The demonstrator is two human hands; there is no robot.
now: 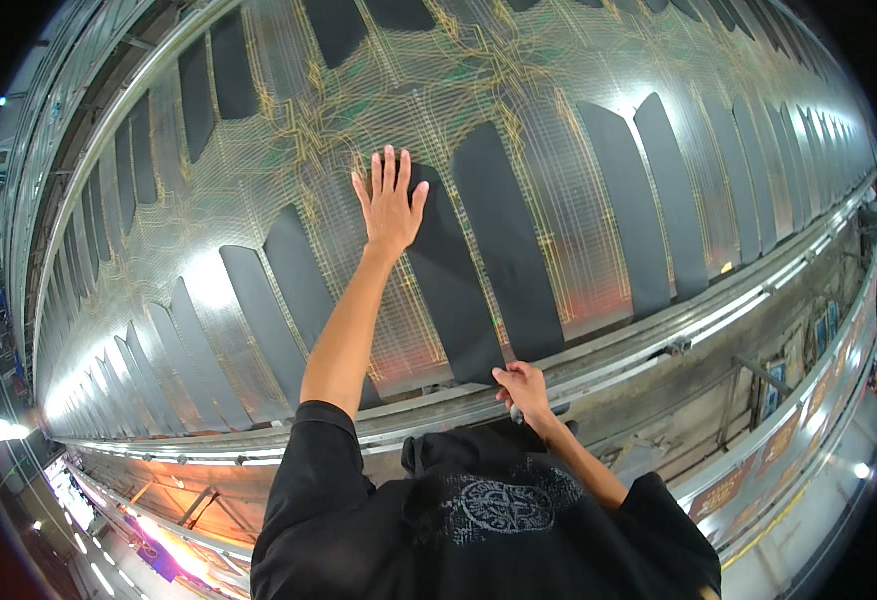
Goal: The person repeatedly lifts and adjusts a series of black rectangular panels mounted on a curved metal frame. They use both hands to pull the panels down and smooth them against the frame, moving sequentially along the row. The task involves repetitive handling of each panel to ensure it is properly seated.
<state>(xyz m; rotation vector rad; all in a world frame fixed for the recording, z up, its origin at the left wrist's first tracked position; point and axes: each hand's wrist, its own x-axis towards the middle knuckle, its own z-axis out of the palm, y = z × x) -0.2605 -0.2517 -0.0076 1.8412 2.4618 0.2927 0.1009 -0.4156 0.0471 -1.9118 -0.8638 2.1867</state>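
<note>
My left hand [391, 210] lies with fingers spread at the upper end of a dark fabric panel [448, 275], partly on the patterned table surface beside it. At the table's near edge, my right hand [523, 390] is closed in a pinch at the lower corner of that same panel. Just to the right lies a second dark fabric panel [506, 240] with a rounded top, a narrow strip of marked table between the two. The right fingertips are partly hidden, and something small and pale shows under them.
The long shiny table [588, 250] carries yellow and green line markings. More dark panels [630, 210] lie in rows along both sides. A metal rail [758, 290] follows the near edge. Below it is a lower frame, with another long, shiny surface [738, 485] behind me.
</note>
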